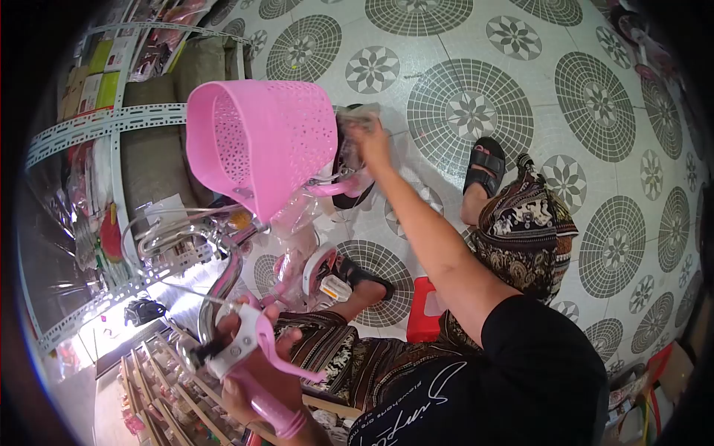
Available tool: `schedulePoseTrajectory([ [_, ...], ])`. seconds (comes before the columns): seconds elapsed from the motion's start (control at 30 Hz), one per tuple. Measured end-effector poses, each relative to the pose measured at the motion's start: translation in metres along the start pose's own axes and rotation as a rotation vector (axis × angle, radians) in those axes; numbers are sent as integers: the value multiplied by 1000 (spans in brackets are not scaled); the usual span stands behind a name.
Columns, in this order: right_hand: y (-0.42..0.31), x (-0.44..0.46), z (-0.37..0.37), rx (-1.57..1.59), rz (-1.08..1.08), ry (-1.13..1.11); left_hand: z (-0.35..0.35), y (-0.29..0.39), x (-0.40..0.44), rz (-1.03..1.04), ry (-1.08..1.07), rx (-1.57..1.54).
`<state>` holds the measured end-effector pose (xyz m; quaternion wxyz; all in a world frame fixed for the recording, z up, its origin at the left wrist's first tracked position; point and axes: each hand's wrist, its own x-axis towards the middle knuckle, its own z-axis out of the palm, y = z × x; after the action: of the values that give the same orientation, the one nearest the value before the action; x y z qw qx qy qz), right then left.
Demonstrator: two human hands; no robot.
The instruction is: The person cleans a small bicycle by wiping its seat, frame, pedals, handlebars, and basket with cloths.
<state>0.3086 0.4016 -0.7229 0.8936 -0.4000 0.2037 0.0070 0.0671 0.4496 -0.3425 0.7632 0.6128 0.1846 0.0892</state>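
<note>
1. Basket [264, 137]: pink, perforated, at the front of the silver handlebar [227, 279]. It lies on its side in this view, its open mouth facing the metal shelf rack [117, 149]. It serves as the landmark below.

2. Left hand [256, 390]: below the basket, wrapped around the pink grip [275, 412], with fingers near the pink brake lever [271, 349] and its white bracket [242, 343]. State: holding the grip.

3. Right hand [370, 141]: just beyond the basket's closed end, blurred. Fingers appear bent toward a greyish item; whether it is held cannot be told.

4. Surroundings: clear plastic [297, 215] hangs beneath the basket, close to the pink bar end [346, 186]. A white-and-orange packet [336, 288] lies below the basket; a red box [425, 308] sits farther to the lower right, on the tiled floor [468, 97].

5. Step in hand (judgement): the handlebar assembly is being steadied by the left hand while the right works on the basket's far side.

6. Requirement for the next move (judgement): maintain firm support at the grip, avoid squeezing the brake lever, and keep the right fingers free of plastic and cables [175, 286]. Any turning calls for clearance between basket and rack.
</note>
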Motion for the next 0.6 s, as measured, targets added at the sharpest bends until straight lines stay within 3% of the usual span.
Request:
schedulePoseTrajectory([
  [0.07, -11, -31, 33, -613, -397, -105, -8, -4, 1, 22, -22, -3],
  [0.1, -16, -53, 41, -918, -597, -153, -12, -4, 4, 24, -139, -125],
  [0.23, -34, -113, 32, -929, -593, -124, -15, -10, 5, 70, -205, -197],
  [0.33, -5, -132, -2, -948, -551, -83, -14, -9, 4, 31, -112, -42],
  [0.43, 20, -157, -24, -978, -418, 5, -24, -9, 9, 44, -152, 30],
  [0.5, 30, -180, -17, -961, -733, -318, -32, -10, 15, -41, -54, 7],
  [0.53, 33, -187, -10, -942, -884, -487, -43, -3, 17, -71, -129, 70],
  [0.6, 29, -192, 9, -1150, -847, -612, -69, -1, 25, -55, -214, 77],
])
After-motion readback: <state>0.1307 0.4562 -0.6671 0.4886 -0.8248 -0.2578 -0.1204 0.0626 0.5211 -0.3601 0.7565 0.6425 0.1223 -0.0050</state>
